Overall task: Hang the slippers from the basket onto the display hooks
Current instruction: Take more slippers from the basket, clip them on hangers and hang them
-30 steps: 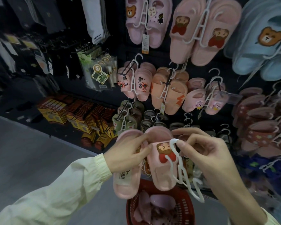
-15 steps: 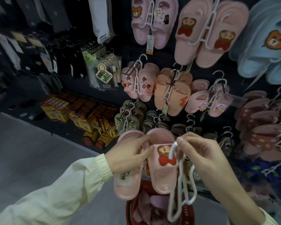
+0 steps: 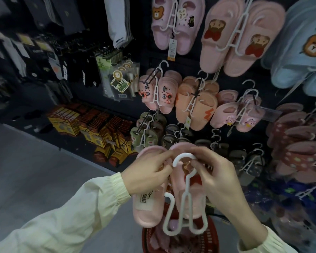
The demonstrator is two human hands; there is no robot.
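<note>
The pink slippers [image 3: 147,215] are held as a pair in front of the display wall, above the basket [image 3: 211,234], toes up. One shows its sole with a label, the other its strap side. The left hand [image 3: 150,173] grips them near the top, fingers curled round the edge. A white hanger [image 3: 182,155] lies across the front of the strap-side slipper, hook uppermost, its lower loops hanging over the basket. The right hand [image 3: 221,181] pinches the hanger just under the hook. The red basket holds more pink slippers. Behind, pairs on white hangers fill the wall: pink bear slippers [image 3: 232,39], blue ones [image 3: 299,57], orange ones [image 3: 195,106]. Grey floor [image 3: 35,170] lies to the left.
</note>
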